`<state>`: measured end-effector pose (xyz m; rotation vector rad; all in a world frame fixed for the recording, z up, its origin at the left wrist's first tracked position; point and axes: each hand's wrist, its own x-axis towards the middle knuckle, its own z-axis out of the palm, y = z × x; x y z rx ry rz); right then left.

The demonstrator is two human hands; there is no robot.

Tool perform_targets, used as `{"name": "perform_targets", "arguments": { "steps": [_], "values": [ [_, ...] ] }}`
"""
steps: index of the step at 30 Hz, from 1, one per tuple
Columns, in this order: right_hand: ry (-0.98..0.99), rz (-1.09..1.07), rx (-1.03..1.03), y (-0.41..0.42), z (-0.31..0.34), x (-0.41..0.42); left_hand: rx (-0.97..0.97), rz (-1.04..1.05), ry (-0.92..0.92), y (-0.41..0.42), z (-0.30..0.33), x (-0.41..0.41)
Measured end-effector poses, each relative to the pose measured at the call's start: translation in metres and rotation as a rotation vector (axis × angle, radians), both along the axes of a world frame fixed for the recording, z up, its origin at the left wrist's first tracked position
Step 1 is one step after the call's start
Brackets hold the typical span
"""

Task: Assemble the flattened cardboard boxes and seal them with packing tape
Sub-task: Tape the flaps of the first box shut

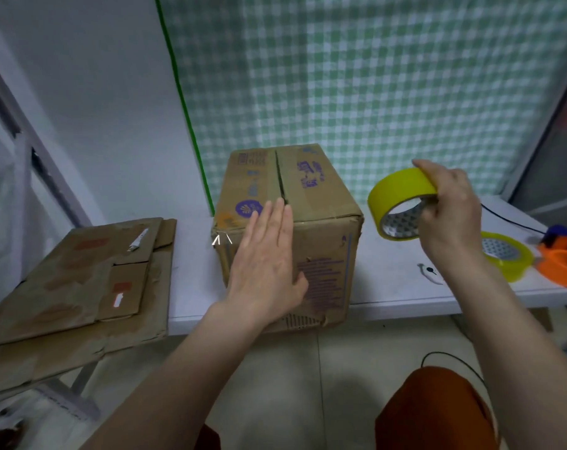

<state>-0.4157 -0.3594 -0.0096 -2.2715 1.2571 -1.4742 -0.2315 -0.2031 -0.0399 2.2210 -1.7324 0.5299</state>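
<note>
Item: 1 assembled box (314,203), top seam untaped, under your left hand (269,258), which lay flat with fingers straight. Your right hand (447,216) gripped the yellow tape roll (399,196) just right of it. Risk: flaps springing apart if your palm lifted.

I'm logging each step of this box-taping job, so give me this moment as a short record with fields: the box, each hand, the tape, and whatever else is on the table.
box: assembled cardboard box upright on white table, top flaps folded shut, seam untaped
left hand: left hand flat with straight fingers, pressing the box's near top edge
right hand: right hand grips yellow tape roll, held in the air right of the box
spare tape: second yellow roll lying on the table
other: flattened cardboard stacked at left; orange tape dispenser at far right
</note>
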Motion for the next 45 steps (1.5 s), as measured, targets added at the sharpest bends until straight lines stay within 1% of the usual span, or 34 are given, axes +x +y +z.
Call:
{"name": "perform_targets", "arguments": {
  "steps": [2, 7, 8, 10, 12, 14, 17, 19, 20, 21, 23, 24, 26, 30, 31, 33, 35, 36, 37, 39, 41, 43, 45],
  "values": [
    [0.020, 0.002, 0.050, -0.004, -0.007, 0.001, 0.004, 0.026, 0.001, -0.002, 0.000, -0.004],
    [0.025, 0.000, 0.077, -0.009, -0.014, 0.004, 0.062, 0.142, 0.029, -0.012, 0.007, -0.026],
    [0.034, -0.004, 0.088, -0.011, -0.015, 0.004, 0.059, 0.125, 0.024, -0.016, 0.008, -0.031],
    [0.057, 0.002, 0.083, -0.011, -0.017, 0.006, 0.014, -0.005, 0.000, -0.027, 0.009, -0.040],
    [0.062, 0.014, 0.078, -0.011, -0.020, 0.006, 0.012, -0.113, -0.028, -0.037, 0.007, -0.046],
    [0.012, 0.039, 0.128, -0.016, -0.027, 0.003, 0.030, -0.105, -0.056, -0.042, 0.002, -0.047],
    [-0.169, 0.193, 0.352, -0.026, -0.043, 0.002, 0.027, -0.077, -0.118, -0.043, -0.006, -0.043],
    [-0.214, 0.272, 0.428, -0.029, -0.053, -0.001, 0.020, -0.087, -0.145, -0.043, -0.009, -0.040],
    [-0.190, 0.271, 0.421, -0.031, -0.056, -0.005, 0.011, -0.088, -0.157, -0.044, -0.011, -0.039],
    [-0.119, 0.231, 0.383, -0.035, -0.059, -0.009, 0.004, -0.085, -0.167, -0.046, -0.012, -0.038],
    [0.090, 0.099, 0.276, -0.040, -0.065, -0.017, 0.016, -0.077, -0.183, -0.047, -0.013, -0.038],
    [0.135, 0.075, 0.254, -0.043, -0.069, -0.020, 0.018, -0.070, -0.184, -0.047, -0.013, -0.038],
    [0.105, 0.097, 0.283, -0.047, -0.075, -0.019, 0.014, -0.041, -0.185, -0.046, -0.012, -0.038],
    [-0.039, 0.159, 0.415, -0.053, -0.083, -0.022, 0.031, -0.028, -0.208, -0.044, -0.012, -0.039],
    [-0.033, 0.152, 0.417, -0.052, -0.083, -0.024, 0.030, -0.030, -0.208, -0.045, -0.011, -0.039],
    [0.041, 0.094, 0.371, -0.050, -0.083, -0.028, 0.027, -0.025, -0.209, -0.045, -0.011, -0.040],
    [0.214, 0.008, 0.317, -0.050, -0.082, -0.032, 0.030, -0.024, -0.202, -0.044, -0.010, -0.038],
    [0.265, -0.009, 0.300, -0.049, -0.083, -0.035, 0.041, -0.027, -0.191, -0.042, -0.009, -0.038],
    [0.257, 0.004, 0.291, -0.050, -0.082, -0.037, 0.048, -0.030, -0.174, -0.040, -0.006, -0.038],
    [0.144, 0.064, 0.314, -0.053, -0.079, -0.040, 0.085, -0.033, -0.129, -0.038, 0.001, -0.043],
    [0.072, 0.117, 0.363, -0.055, -0.075, -0.043, 0.127, -0.041, -0.049, -0.040, 0.012, -0.050],
    [0.042, 0.163, 0.417, -0.057, -0.071, -0.046, 0.112, -0.058, 0.038, -0.046, 0.029, -0.056],
    [0.007, 0.184, 0.446, -0.059, -0.066, -0.051, 0.054, -0.083, 0.091, -0.063, 0.049, -0.059]
  ]
}}
